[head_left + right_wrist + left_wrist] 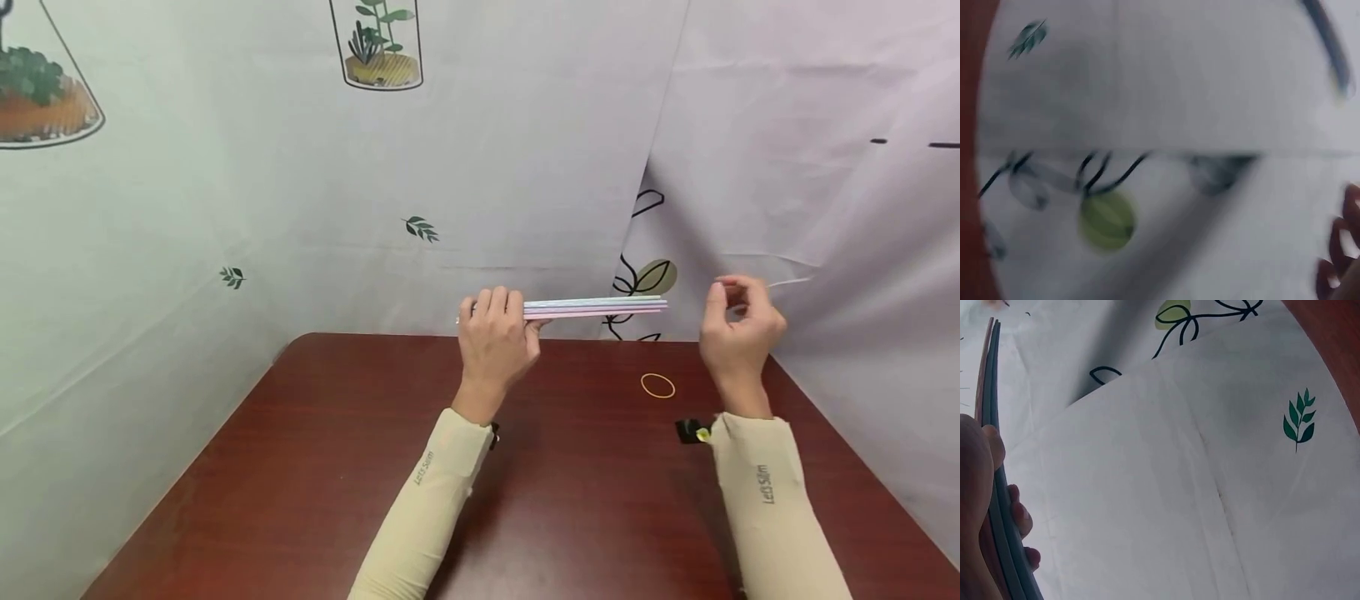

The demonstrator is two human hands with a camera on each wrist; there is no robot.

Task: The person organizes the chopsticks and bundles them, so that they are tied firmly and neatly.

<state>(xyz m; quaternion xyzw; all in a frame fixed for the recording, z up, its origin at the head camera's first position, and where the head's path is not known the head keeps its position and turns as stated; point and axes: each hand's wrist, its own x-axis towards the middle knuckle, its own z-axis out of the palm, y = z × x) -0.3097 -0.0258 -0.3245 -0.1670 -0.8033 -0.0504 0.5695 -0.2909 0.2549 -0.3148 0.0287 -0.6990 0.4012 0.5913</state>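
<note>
My left hand (495,333) grips one end of a bundle of slim pastel chopsticks (592,307), held level above the far edge of the table. They are pale green, blue, purple and pink, and their free ends point right. In the left wrist view the chopsticks (1007,525) run up along the left edge, fingers wrapped round them. Off to the right of those free ends, my right hand (742,321) is raised with loosely bent fingers and thumb, and no object shows in it. The right wrist view is blurred, with fingertips (1338,250) at its right edge.
A yellow rubber band (657,386) lies on the dark red table (337,467), below and left of my right hand. A pale printed curtain (525,167) hangs behind the table and along its sides. A small black device (688,431) sits at my right wrist.
</note>
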